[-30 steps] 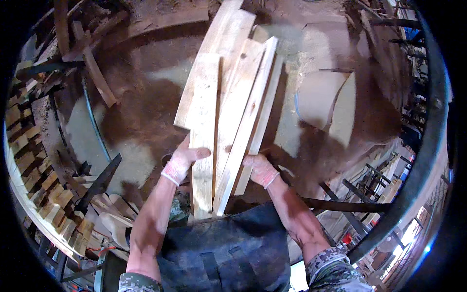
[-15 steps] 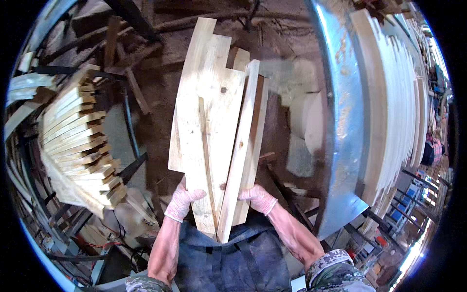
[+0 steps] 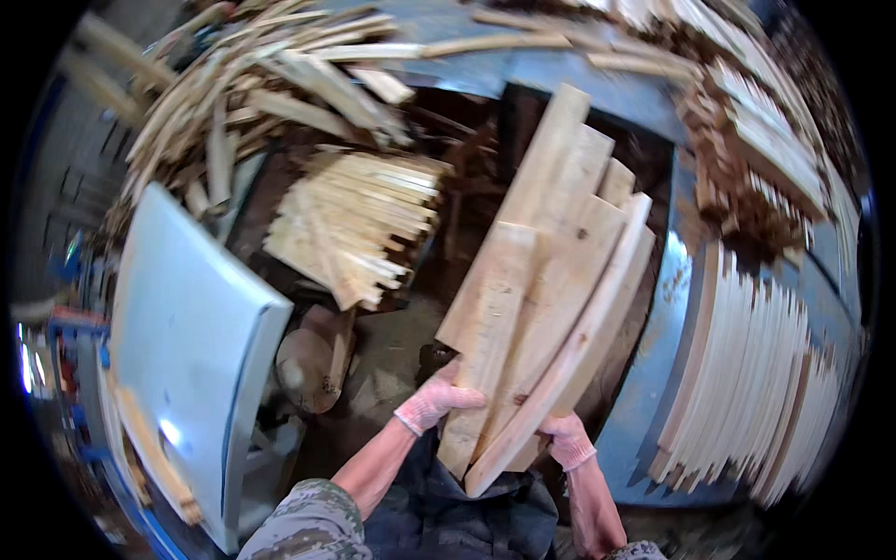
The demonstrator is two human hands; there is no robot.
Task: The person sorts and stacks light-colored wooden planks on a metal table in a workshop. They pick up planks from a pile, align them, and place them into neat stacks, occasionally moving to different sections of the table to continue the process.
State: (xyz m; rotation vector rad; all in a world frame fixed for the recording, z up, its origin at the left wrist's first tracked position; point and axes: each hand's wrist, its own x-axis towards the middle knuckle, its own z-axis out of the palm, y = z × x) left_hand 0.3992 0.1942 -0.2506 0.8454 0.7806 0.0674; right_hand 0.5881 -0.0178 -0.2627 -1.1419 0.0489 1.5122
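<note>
A bundle of several pale wooden boards (image 3: 551,271) of uneven length lies between my two gloved hands, tilted with its far ends to the upper right. My left hand (image 3: 444,398) grips the bundle's near left edge, its thumb lying over the top board. On the other side, my right hand (image 3: 567,439) is closed round the near right edge, its fingers partly hidden under the wood. A narrow board (image 3: 583,336) stands on edge along the right of the bundle. The near ends come close to my dark apron (image 3: 467,523).
Left of the bundle sits a stack of short boards (image 3: 345,224). A grey-blue panel (image 3: 191,345) stands at the left, and loose wood strips (image 3: 308,103) are heaped behind. To the right, rows of boards (image 3: 737,364) lie on a blue metal table (image 3: 621,457).
The view has swung to the left. The bundle, still in both hands, now appears further right and leans to the upper right. The blue panel and wood heap have come into view.
</note>
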